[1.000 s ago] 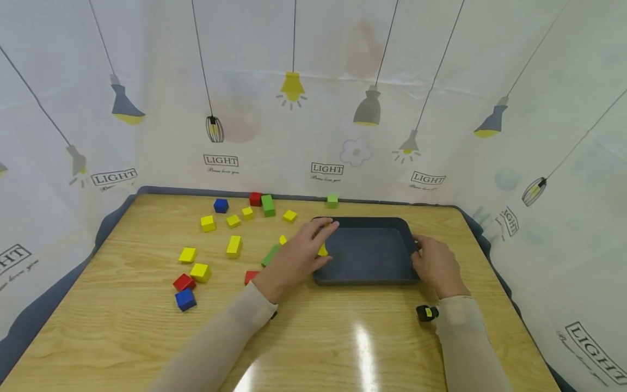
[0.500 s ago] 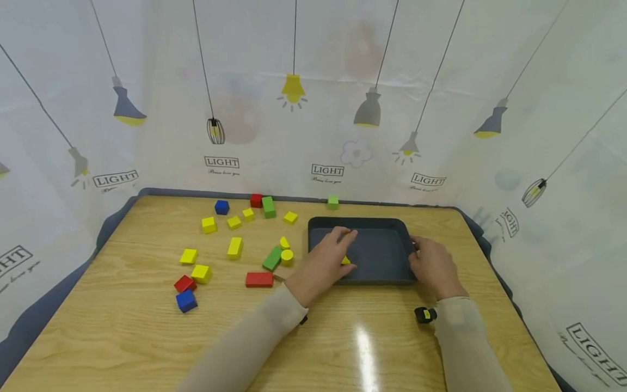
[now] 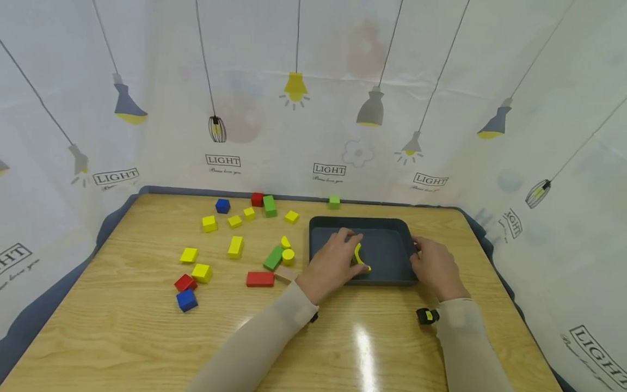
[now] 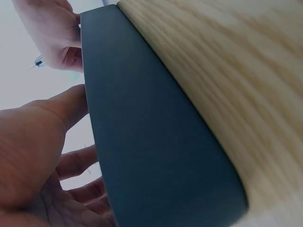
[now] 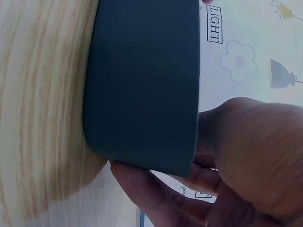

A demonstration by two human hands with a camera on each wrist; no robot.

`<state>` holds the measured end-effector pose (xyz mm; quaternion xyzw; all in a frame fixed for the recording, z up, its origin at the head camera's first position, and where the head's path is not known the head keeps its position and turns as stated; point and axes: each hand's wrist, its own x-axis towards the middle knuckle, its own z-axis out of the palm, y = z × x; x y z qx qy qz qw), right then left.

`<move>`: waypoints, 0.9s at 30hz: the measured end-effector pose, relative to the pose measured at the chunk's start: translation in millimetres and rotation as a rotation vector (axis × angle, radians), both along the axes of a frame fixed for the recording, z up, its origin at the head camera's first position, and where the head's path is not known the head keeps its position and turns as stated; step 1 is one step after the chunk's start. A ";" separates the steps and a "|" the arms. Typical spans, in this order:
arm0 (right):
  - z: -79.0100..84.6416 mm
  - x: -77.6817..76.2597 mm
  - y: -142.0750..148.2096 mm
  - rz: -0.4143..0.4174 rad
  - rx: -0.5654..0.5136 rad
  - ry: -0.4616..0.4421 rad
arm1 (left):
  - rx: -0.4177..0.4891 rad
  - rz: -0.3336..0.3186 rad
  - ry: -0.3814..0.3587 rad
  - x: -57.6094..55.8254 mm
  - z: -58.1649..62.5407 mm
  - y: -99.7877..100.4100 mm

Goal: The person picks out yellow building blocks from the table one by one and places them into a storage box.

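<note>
In the head view a dark grey tray lies on the table. My left hand reaches over its left half, thumb and fingers around a yellow curved block whose ends meet the thumb and a fingertip. The left wrist view shows the left hand behind the tray's near wall, which hides the block. My right hand grips the tray's right end. In the right wrist view the thumb of the right hand goes over the rim, with fingers against the outer wall.
Left of the tray lie a green block, a yellow cylinder, a red block and a plain wood block. Several yellow, red and blue blocks are scattered farther left. A light green cube sits by the back edge.
My left hand has moved right, from the tray's left rim to over its inside, carrying the yellow curved block. The right hand stays on the tray, which has shifted very slightly left.
</note>
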<state>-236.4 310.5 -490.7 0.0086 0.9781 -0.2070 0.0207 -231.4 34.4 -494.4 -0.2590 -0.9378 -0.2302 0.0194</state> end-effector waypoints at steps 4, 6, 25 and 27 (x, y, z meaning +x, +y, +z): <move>-1.1 -1.2 -0.7 0.012 -0.011 0.004 | -0.021 -0.004 0.051 -1.0 2.8 -10.6; -2.0 -1.1 -0.1 0.023 -0.017 0.009 | -0.012 -0.011 0.073 -1.6 4.6 -16.9; -3.5 0.9 0.4 0.033 -0.008 0.016 | 0.129 0.087 0.169 -6.9 14.6 -92.7; -4.1 0.2 -0.4 0.039 -0.012 0.029 | 0.132 0.110 0.171 -8.0 16.6 -101.8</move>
